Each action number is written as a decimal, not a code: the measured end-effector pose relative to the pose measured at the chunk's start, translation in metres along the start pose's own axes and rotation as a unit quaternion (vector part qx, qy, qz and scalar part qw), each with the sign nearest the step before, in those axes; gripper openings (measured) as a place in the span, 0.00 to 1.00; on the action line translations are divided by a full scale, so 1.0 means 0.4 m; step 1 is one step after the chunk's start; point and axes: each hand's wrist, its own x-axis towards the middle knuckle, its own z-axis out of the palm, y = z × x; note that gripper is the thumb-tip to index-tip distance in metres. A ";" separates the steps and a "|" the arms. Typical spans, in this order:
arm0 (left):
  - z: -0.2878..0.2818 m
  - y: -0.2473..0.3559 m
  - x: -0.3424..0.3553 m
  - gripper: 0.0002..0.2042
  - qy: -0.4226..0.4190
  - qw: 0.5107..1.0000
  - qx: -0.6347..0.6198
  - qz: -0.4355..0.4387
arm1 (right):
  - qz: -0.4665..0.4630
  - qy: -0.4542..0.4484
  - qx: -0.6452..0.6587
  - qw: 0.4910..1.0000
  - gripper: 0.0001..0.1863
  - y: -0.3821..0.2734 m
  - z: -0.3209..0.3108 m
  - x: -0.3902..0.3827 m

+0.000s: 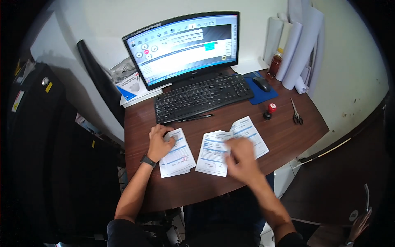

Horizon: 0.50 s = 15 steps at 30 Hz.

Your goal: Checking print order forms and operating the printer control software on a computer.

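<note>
My left hand (159,142), with a black watch at the wrist, rests at the upper left of a small stack of printed forms (177,158). Its fingers are curled and its thumb lies on the top sheet, which bears a reddish mark. My right hand (243,159), slightly blurred, is closed at the right edge of a middle form (210,154); its fingertips partly hide that edge. Behind this hand lies another form (254,138), tilted, its left part overlapped near the middle one.
A black pen (196,117) lies before the keyboard (203,95) and monitor (185,47). To the right are a red-topped stamp (270,111), scissors (296,115), a mouse (261,84) on a blue pad, a bottle (275,64) and paper rolls (302,45). Another person's hand (362,224) shows lower right.
</note>
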 end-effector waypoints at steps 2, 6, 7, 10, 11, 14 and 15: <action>0.010 -0.011 0.011 0.09 0.008 0.999 -0.040 -0.017 | 0.033 0.121 -0.085 0.988 0.15 0.099 -0.104 0.002; 0.034 -0.126 0.027 0.05 0.146 0.969 -0.186 -0.073 | 0.064 0.285 -0.076 0.953 0.10 0.307 -0.232 0.073; 0.036 -0.137 0.044 0.10 0.182 0.949 -0.231 -0.114 | 0.100 0.285 -0.082 0.950 0.10 0.360 -0.254 0.092; 0.034 -0.149 0.079 0.14 0.247 0.925 -0.238 -0.165 | 0.072 0.274 -0.088 0.955 0.12 0.511 -0.271 0.171; 0.037 -0.151 0.084 0.14 0.265 0.919 -0.236 -0.173 | 0.077 0.253 -0.097 0.959 0.13 0.554 -0.265 0.197; 0.054 -0.132 0.093 0.12 0.254 0.935 -0.180 -0.167 | 0.061 0.197 -0.135 0.969 0.16 0.680 -0.218 0.274; 0.055 -0.121 0.092 0.10 0.247 0.941 -0.157 -0.172 | 0.057 0.194 -0.125 0.971 0.16 0.710 -0.199 0.290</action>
